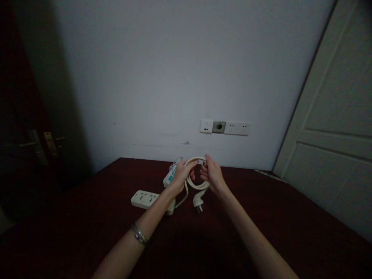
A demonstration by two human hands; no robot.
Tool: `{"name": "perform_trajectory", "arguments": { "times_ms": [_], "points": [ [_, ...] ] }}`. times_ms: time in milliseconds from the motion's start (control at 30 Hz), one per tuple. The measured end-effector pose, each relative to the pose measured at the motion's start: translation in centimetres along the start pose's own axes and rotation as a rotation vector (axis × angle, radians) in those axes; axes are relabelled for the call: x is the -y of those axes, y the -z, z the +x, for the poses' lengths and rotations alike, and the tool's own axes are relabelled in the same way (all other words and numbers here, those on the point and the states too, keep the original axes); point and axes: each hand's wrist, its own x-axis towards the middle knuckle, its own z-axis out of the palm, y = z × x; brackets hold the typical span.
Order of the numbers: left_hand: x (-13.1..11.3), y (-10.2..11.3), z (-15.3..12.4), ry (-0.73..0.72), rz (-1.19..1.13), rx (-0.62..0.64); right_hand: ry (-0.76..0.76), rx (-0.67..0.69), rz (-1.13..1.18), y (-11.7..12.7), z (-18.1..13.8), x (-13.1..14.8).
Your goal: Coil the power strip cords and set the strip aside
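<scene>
Cable (199,187), cream and looped into a coil, is held over the table (250,205) between two hands. The left hand (180,175) has its grip closed on the coil's left side, the right hand (214,175) on its right, both covering parts of the loops. The plug (198,200) hangs below, pins blurred. The left forearm (155,212) hides part of the white power strip (142,198); behind, a blue-and-white strip (168,178) is partly covered, its thin cord (176,159) hard to trace.

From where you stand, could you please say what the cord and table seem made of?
Cord: probably plastic-sheathed, smooth and cream, bending in even loops. Table: perhaps wood or laminate, by its flat, dark-red surface; dimness leaves this open.
</scene>
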Motion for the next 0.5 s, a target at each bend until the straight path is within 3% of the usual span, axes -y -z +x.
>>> {"name": "perform_trajectory", "arguments": {
  "times_ms": [200, 400, 500],
  "points": [
    [-1.3, 1.5, 0.5, 0.089, 0.055, 0.257, -0.020, 0.032, 0.016, 0.3, 0.4, -0.3],
    [-0.9, 2.6, 1.1, 0.102, 0.126, 0.352, -0.047, 0.037, 0.042, 0.6, 0.6, -0.4],
    [-2.1, 4.0, 1.2, 0.117, 0.230, 0.392, -0.049, 0.041, 0.070, 0.7, 0.7, -0.4]
  ]
}}
